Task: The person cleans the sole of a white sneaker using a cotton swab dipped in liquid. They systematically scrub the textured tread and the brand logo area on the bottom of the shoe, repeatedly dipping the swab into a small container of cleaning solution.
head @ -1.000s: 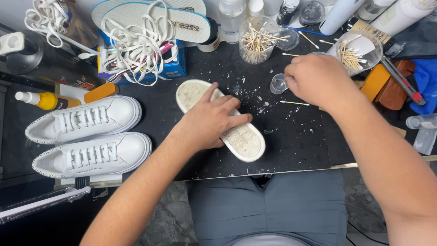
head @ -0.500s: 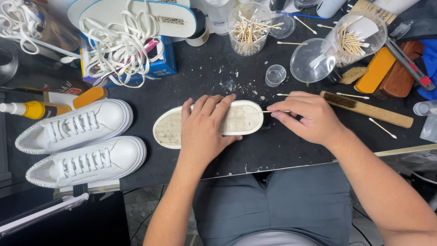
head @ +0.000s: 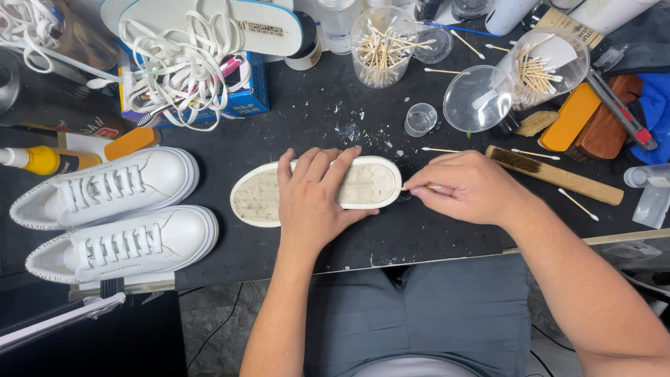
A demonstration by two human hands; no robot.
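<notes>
A white shoe insole [head: 363, 185] lies flat across the black work mat [head: 279, 126], its worn underside up. My left hand [head: 314, 195] presses down on its middle with the fingers spread. My right hand [head: 467, 187] pinches a thin cotton swab [head: 419, 187] whose tip touches the insole's right end.
Two white laced sneakers [head: 112, 216] stand at the left. A wooden-handled brush [head: 551, 174] lies right of my hand. Behind are cups of cotton swabs [head: 380, 45], a small clear cup [head: 421, 119], a clear lid [head: 478, 98], white laces [head: 181, 63] on a blue box, another insole [head: 209, 21], bottles.
The insole has been turned from a slant to lie level. My right hand came back from the swab cups with a swab and now holds it at the insole's right end.
</notes>
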